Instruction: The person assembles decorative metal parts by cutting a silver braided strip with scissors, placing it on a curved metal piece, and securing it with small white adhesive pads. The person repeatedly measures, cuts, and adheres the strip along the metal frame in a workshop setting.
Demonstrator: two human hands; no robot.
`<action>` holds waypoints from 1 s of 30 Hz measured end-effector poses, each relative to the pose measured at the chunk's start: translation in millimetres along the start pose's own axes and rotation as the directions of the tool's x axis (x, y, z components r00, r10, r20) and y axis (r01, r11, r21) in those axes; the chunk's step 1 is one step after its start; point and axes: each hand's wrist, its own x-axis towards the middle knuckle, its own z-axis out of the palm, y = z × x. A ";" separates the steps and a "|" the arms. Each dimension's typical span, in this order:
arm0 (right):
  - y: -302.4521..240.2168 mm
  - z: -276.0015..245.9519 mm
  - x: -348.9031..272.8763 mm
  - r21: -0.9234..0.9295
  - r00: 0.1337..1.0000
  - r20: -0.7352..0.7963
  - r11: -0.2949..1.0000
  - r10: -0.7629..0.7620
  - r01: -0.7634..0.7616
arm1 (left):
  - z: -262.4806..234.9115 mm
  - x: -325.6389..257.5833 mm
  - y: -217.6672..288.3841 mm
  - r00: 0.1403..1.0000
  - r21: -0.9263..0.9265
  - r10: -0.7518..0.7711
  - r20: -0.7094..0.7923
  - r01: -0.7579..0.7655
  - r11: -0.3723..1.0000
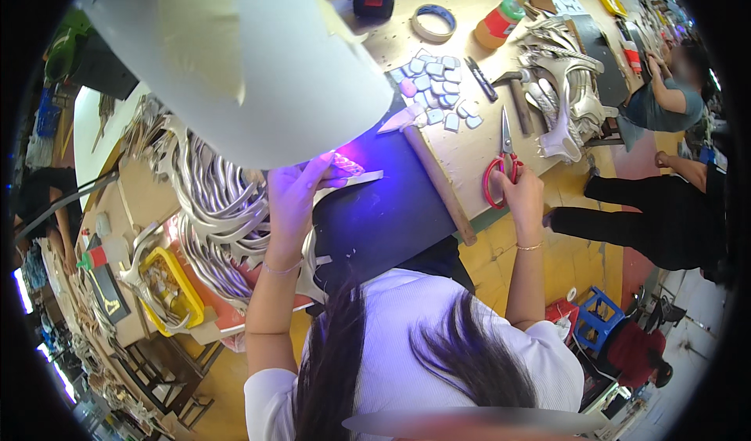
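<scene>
My left hand (289,202) is closed round a strap at the black mat's left edge. The strap's braided part (347,164) glows pink under purple light, and a flat pale end (364,177) sticks out over the mat. Part of the strap is hidden behind my fingers. At the table's right edge my right hand (522,194) grips the red handles of a pair of scissors (507,134), whose blades point away from me onto the table. Left of my left hand lies a thick bundle of silvery straps (223,198).
A large white lamp shade (274,65) hangs over the left hand. On the table are small grey-blue pieces (438,85), a wooden stick (442,187), a hammer (518,100), a tape roll (434,23), a capped bottle (498,25) and more straps (575,89). People stand at right.
</scene>
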 end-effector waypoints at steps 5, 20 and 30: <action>-47.1 -26.6 8.5 0.109 0.995 -0.014 0.989 -0.099 0.099 | -1.5 -2.1 -9.9 1.000 0.080 0.002 -0.021 0.000 0.997; -154.9 -5.5 -3.2 0.668 0.631 0.097 0.520 -0.770 0.532 | 19.7 -14.5 -30.6 0.897 0.687 0.350 0.271 -0.435 0.583; -126.9 -5.2 -1.2 0.690 0.525 0.193 0.495 -0.829 0.528 | 23.7 -10.6 -36.8 0.997 -0.016 -0.016 0.072 0.017 1.000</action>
